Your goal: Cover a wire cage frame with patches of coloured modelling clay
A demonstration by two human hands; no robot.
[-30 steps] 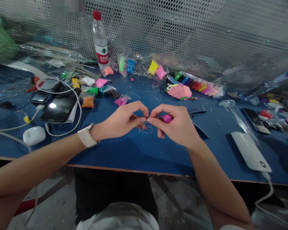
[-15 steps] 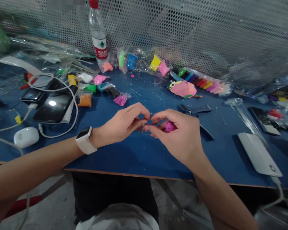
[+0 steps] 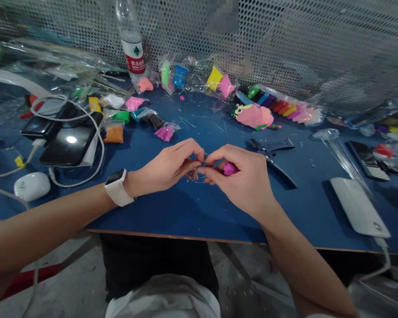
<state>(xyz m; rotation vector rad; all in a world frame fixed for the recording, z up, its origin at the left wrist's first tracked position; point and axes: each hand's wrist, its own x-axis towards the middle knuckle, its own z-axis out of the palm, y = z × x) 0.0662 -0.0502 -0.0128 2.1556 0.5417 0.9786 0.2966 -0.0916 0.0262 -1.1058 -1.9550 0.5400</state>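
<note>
While your left hand [image 3: 167,170] and right hand [image 3: 247,179] pinch a wiry piece [image 3: 193,175] over the worktop [image 3: 172,216], behind its front edge, the right cradles a magenta lump [image 3: 230,168], probably soft; grip the piece, likely light and springy, by its ends.

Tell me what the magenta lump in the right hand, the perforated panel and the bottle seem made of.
Magenta lump: probably modelling clay, matte, judging by its uneven rounded form.
Perforated panel: perhaps metal, dull grey, with even rows of holes.
Bottle: likely clear glossy plastic, since it's see-through.
</note>
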